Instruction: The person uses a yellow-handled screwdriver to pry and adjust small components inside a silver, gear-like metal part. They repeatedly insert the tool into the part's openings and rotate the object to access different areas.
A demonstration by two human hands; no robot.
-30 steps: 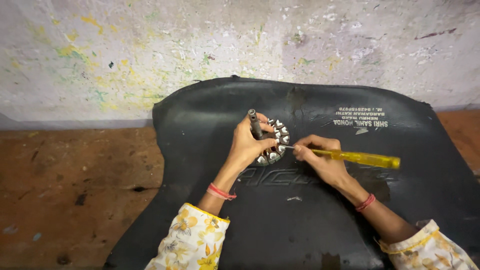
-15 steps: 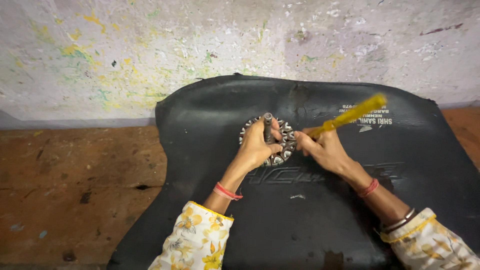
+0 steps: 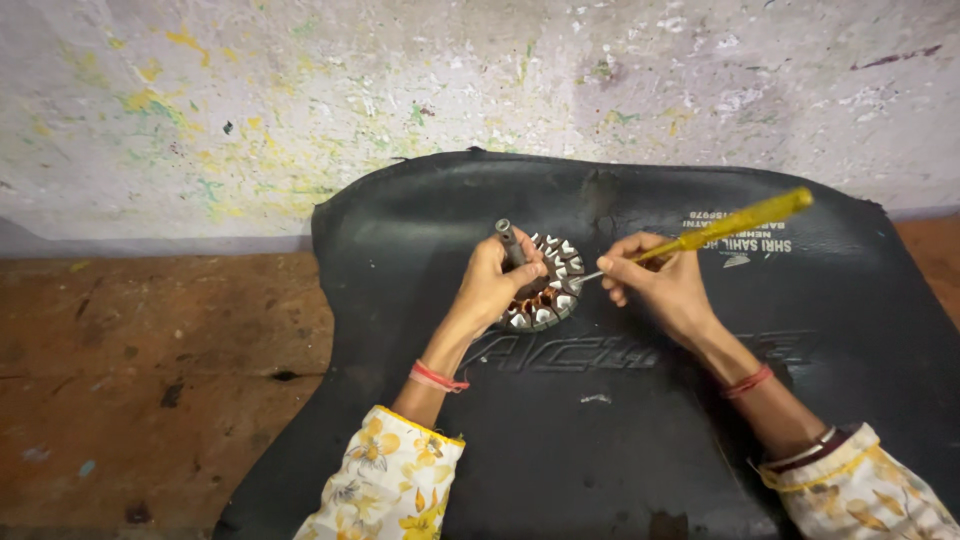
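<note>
Your left hand (image 3: 495,285) still grips the motor stator (image 3: 545,285) by its shaft on the black mat (image 3: 600,440). Your right hand (image 3: 655,285) stays closed on the yellow screwdriver (image 3: 735,222), handle still raised, tip at the windings.

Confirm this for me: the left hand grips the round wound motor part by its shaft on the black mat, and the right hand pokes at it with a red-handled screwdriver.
Not quite: the head view shows the screwdriver in the right hand has a yellow handle, not red. The left hand does grip the round motor part by its shaft on the black mat.
</note>
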